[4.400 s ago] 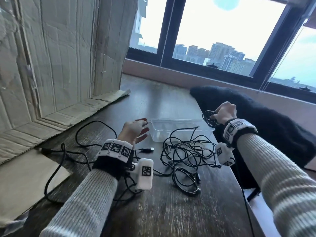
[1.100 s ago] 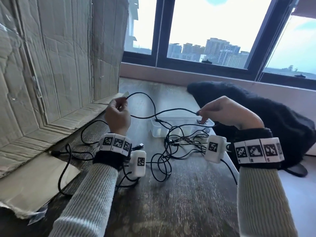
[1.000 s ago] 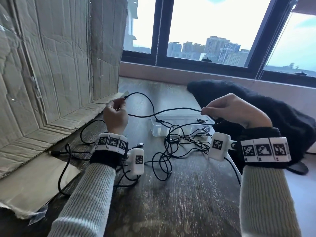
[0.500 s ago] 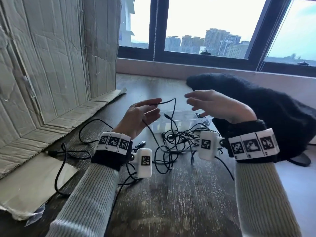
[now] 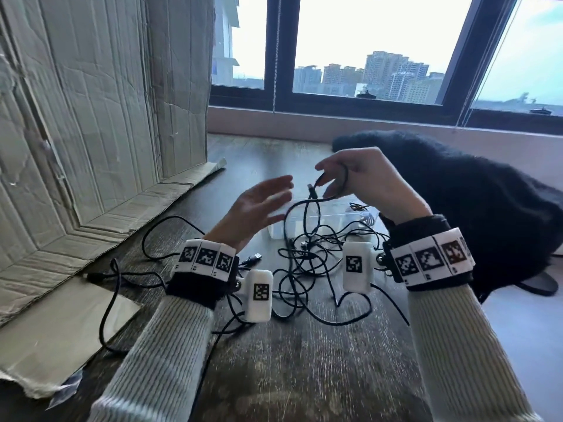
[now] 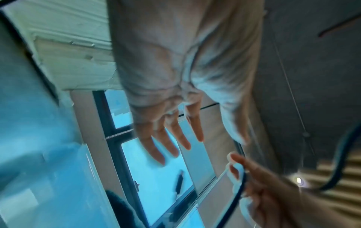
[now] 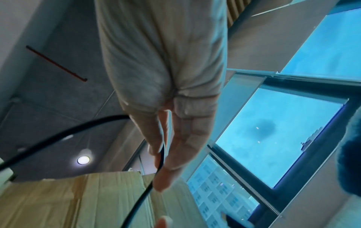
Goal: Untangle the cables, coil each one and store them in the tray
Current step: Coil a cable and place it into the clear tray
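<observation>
Above the table my right hand (image 5: 338,181) grips a black cable (image 5: 345,178) in a small loop, and its plug (image 5: 313,190) hangs free to the left. The left hand (image 5: 265,199) is open beside the plug, fingers straight, touching nothing. In the left wrist view the left hand's fingers (image 6: 168,141) are spread and the right hand (image 6: 257,185) holds the cable (image 6: 237,194). The right wrist view shows the cable (image 7: 161,155) running between my right fingers (image 7: 171,154). From there the cable drops into a black tangle (image 5: 304,263) on the table. A clear tray (image 5: 294,226) stands behind the tangle with a coiled cable (image 5: 364,213) inside.
Tall cardboard sheets (image 5: 91,117) stand at the left, their flaps lying on the wooden table (image 5: 304,360). A black fuzzy cloth (image 5: 487,214) covers the table's right side. More cable loops (image 5: 122,275) trail left under my left wrist. A window (image 5: 365,50) fills the back.
The cable end passed from my left fingers to my right hand, which now grips it in a loop. The left hand has let go and opened.
</observation>
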Motion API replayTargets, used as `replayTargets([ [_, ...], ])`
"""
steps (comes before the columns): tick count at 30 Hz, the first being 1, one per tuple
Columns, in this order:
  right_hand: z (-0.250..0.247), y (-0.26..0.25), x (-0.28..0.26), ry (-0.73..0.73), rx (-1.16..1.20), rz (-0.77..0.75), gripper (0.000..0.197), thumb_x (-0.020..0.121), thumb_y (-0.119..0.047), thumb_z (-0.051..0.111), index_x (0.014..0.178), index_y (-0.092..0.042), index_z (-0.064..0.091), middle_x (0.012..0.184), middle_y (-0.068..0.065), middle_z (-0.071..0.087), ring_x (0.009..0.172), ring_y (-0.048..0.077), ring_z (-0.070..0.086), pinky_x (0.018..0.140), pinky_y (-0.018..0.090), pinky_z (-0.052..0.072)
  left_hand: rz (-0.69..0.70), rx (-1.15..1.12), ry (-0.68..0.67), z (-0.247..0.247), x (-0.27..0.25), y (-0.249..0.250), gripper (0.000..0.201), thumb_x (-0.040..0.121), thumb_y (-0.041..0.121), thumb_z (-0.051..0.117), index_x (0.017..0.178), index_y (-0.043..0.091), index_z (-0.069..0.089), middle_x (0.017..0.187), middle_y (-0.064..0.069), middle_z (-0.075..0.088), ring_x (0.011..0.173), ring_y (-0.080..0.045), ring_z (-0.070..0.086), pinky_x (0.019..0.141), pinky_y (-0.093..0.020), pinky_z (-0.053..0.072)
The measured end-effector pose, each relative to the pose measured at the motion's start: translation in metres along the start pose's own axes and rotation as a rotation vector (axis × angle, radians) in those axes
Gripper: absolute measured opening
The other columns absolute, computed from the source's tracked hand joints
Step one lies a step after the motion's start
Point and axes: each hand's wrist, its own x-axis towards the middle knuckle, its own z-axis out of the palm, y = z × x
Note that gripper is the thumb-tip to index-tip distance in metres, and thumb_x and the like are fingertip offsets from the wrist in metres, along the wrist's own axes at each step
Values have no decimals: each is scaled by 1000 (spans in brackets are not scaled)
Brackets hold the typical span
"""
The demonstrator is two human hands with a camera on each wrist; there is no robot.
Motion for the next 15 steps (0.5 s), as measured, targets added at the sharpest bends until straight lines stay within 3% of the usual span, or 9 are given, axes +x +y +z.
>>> replayTargets([
  [2,1,-7,-3,21,113,-52,16,91,0,59,102,7,68,79,24,67,50,23,65,50,26,54,14,289,-198,4,0,-7,45,87,12,63,130,17,53,132,1,57,122,-14,55,97,-30,49],
  [4,2,-11,-3,22,183,-94,19,91,3,57,106,12,65,83,30,65,50,26,65,48,24,51,4,375,-323,12,-1,-14,33,88,8,62,120,16,60,120,2,65,113,-12,61,96,-28,50],
  [7,-4,-11,-3,71,293,-109,21,91,5,56,109,13,63,87,33,64,51,27,67,48,25,52,0,395,-349,16,-1,-15,16,92,11,56,99,21,66,95,12,71,96,-3,66,91,-21,50],
  [9,-13,-7,-2,111,330,-103,23,92,-7,60,109,7,65,89,28,67,61,28,68,55,26,52,26,396,-276,11,0,-13,19,96,9,47,94,20,63,89,10,67,85,8,62,84,-12,47],
  [11,-24,-4,-2,123,411,-85,23,92,-14,57,106,2,67,93,22,69,74,28,67,70,31,53,77,409,-165,3,1,-10,21,98,11,43,91,19,61,88,4,62,79,13,58,80,-8,45],
  [13,-33,-5,-4,155,620,-46,23,93,-9,50,94,-1,71,90,17,71,80,31,68,88,43,53,88,471,-166,-4,2,-11,16,97,23,48,91,22,63,90,6,65,86,9,60,86,-12,46],
  [15,-40,-5,-7,179,726,-45,20,92,-9,53,91,-2,72,88,14,71,88,38,67,92,49,52,64,575,-222,-8,2,-17,19,92,39,50,94,28,66,97,11,69,99,-1,63,94,-20,46],
])
